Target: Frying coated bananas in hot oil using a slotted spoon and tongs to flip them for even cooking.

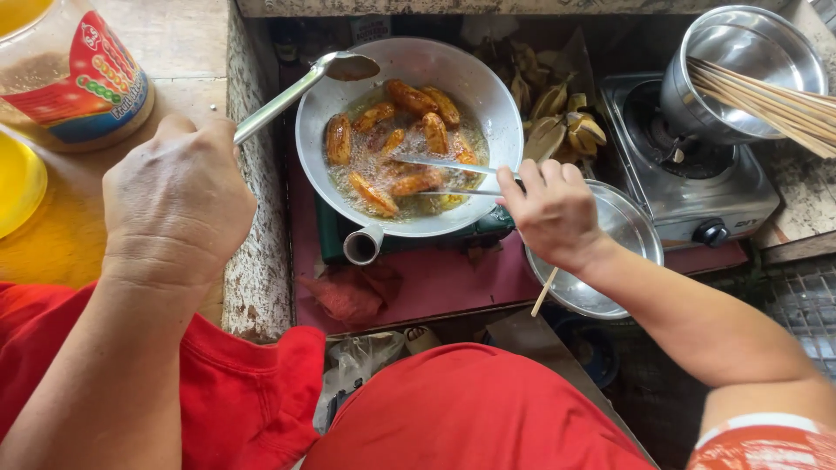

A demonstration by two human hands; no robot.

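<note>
Lowest in the frame, red cloth covers the person's lap and left arm. Above it, the left hand (178, 204) sits at centre left with its fingers wrapped round the handle of a metal ladle (300, 87), whose bowl hovers at the pan's upper left rim, holding some dark liquid. The right hand (553, 209), right of centre, has its fingers pinched on a pair of metal tongs (444, 174), and the tips reach left into the oil among the pieces.

The step in hand looks like tending the fry: the fried bananas (401, 144) lie in bubbling oil in the grey pan (488, 96) at upper centre, most already deep golden brown. Judging from that colour, the next move calls for a firm nip on one piece without crushing it, and a steady lift clear of hot oil.

The pan sits on a green single burner stove (335, 231) on a red mat (435, 278). An empty steel bowl (631, 231) lies just under the right wrist. Left of the pan runs a rough concrete edge and a wooden table (187, 39) bearing a plastic jar (65, 74) and a yellow plate (17, 183). Farther back, banana peels (557, 117) are heaped beside the pan, and at upper right a second silver stove (697, 187) carries a steel pot (744, 65) with bamboo skewers (766, 100) laid across it.
</note>
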